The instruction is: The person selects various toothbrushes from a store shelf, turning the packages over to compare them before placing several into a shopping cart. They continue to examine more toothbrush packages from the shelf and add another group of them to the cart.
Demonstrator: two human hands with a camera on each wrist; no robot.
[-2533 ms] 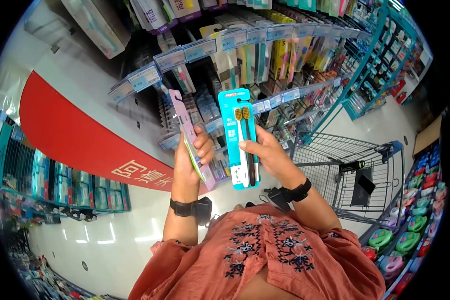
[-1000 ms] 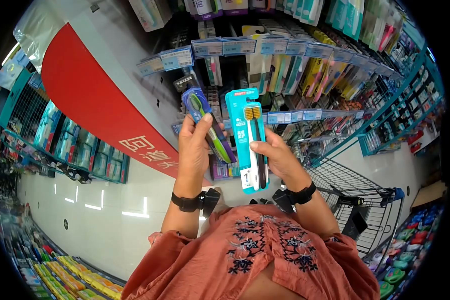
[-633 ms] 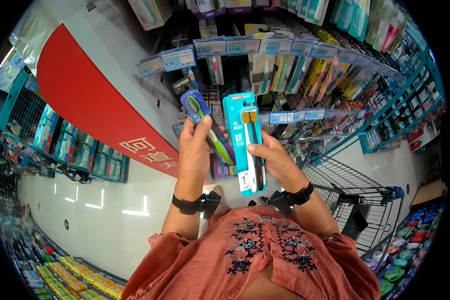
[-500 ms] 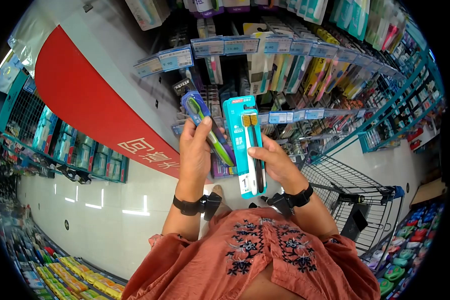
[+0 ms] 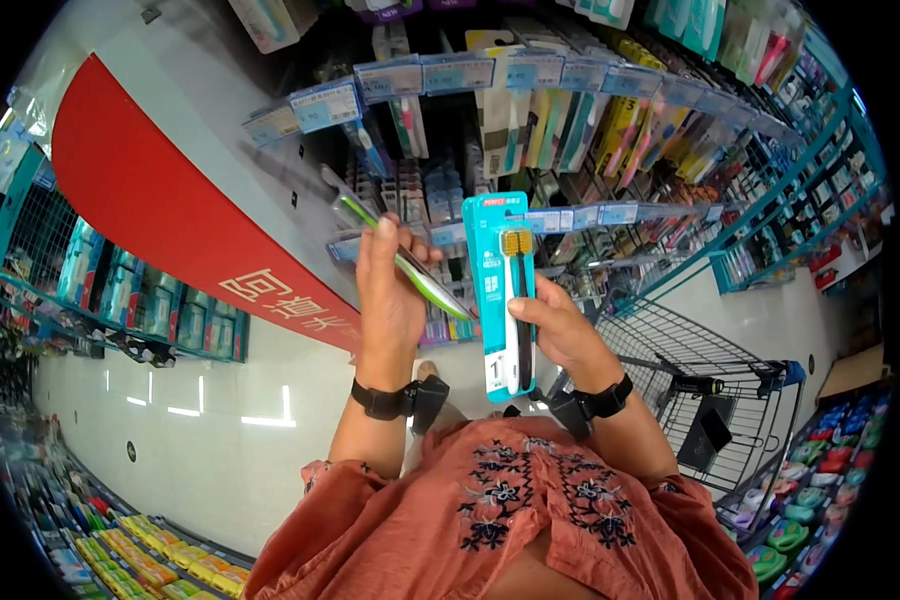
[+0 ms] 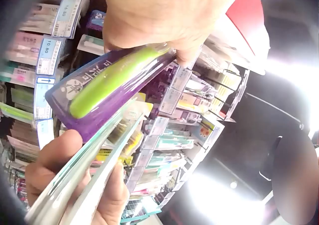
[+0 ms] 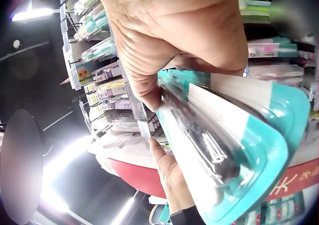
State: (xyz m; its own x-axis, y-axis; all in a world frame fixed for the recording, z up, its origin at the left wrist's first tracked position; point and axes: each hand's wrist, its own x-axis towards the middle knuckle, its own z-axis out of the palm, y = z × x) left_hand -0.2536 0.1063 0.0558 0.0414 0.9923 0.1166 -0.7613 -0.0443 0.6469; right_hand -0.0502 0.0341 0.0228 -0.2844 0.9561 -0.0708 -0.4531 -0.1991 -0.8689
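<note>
My left hand (image 5: 394,290) grips a blister-packed toothbrush (image 5: 432,286) with a bright green handle, thumb along its near side. The pack is tilted almost edge-on in the head view; in the left wrist view its purple backing card (image 6: 99,116) shows behind the green handle. A little to the right, my right hand (image 5: 562,328) pinches teal toothbrush packs (image 5: 493,270) upright, thumb across the front. The front pack holds one white and one black toothbrush with yellow-brown bristles. In the right wrist view a second teal pack (image 7: 291,105) lies behind the first.
Racks of hanging toothbrushes (image 5: 570,125) with price-tag rails (image 5: 457,70) stand ahead. A red sign panel (image 5: 170,190) is on the left. At right stands a wire shopping cart (image 5: 660,350) with a dark flat object (image 5: 708,435) in it. Colourful goods (image 5: 800,510) line the lower right.
The left pack first showed its pinkish side, was turned to show the green brush in front, and is now tilted nearly edge-on. The teal packs stay in my right hand.
</note>
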